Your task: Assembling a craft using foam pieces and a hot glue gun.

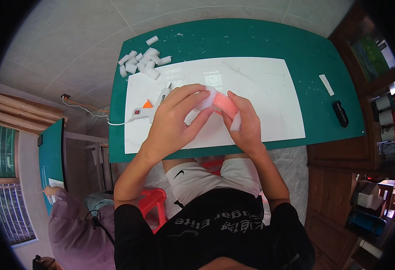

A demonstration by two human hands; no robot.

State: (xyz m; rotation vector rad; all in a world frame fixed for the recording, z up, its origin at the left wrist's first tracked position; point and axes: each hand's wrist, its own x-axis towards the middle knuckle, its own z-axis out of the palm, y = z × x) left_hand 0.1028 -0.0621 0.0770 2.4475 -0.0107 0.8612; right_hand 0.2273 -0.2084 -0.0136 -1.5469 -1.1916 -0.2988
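Observation:
Over the white board [274,90] I hold up a pink foam block [225,103] between both hands. A white foam piece [208,100] sits against its left side, gripped by the fingers and thumb of my left hand [172,118]. My right hand [246,123] is closed around the pink block's right part, with another white foam piece [236,122] showing by its palm. Whether the pieces are stuck together I cannot tell. Just left of my left hand lies a white glue gun [144,113] with an orange part, partly hidden by that hand.
Small white foam pieces [150,63] are heaped at the green table's [233,38] far left. A white foam strip [326,85] and a black tool [340,114] lie at right. The glue gun's cable runs left. A red stool [156,202] and another person [78,229] are at lower left.

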